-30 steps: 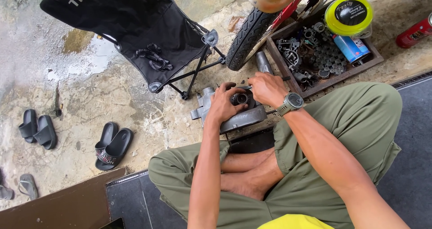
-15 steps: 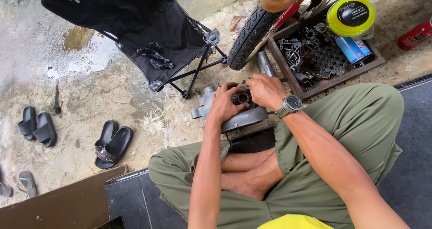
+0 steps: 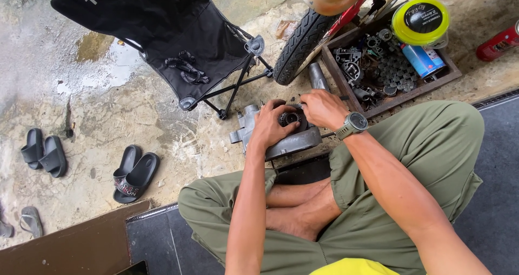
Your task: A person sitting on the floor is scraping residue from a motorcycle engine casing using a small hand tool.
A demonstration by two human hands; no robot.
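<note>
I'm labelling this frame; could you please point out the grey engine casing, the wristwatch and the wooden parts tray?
grey engine casing point(image 3: 294, 143), head view, its front side wall.
wristwatch point(image 3: 354, 123), head view, its face.
wooden parts tray point(image 3: 411, 95), head view, its near rim.

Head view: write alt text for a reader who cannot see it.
A seated, cross-legged person grips a grey metal engine casing on the concrete floor with the left hand and right hand. Around it: a black folding chair, a tyre, a wooden parts tray.
</note>
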